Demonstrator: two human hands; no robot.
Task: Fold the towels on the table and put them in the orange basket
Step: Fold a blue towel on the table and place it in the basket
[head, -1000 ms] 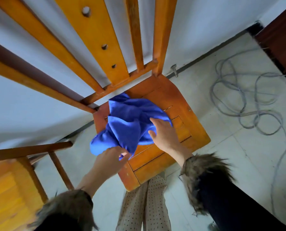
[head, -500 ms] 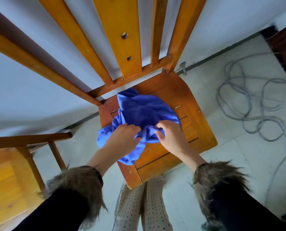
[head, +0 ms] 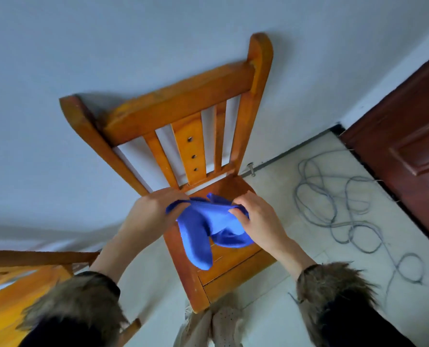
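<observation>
A blue towel (head: 203, 229) hangs crumpled in the air above the seat of an orange wooden chair (head: 233, 266). My left hand (head: 156, 211) grips its upper left edge. My right hand (head: 256, 216) pinches its upper right edge. The cloth sags between both hands, one end dangling down toward the seat. No orange basket is in view.
The chair back (head: 183, 106) stands against a pale wall. A second wooden chair (head: 20, 279) sits at the lower left. A loose grey cable (head: 346, 211) coils on the tiled floor to the right, beside a dark brown door (head: 413, 151).
Both hands took hold of the towel and lifted it off the chair seat. The view tilted upward, so the whole chair back now shows.
</observation>
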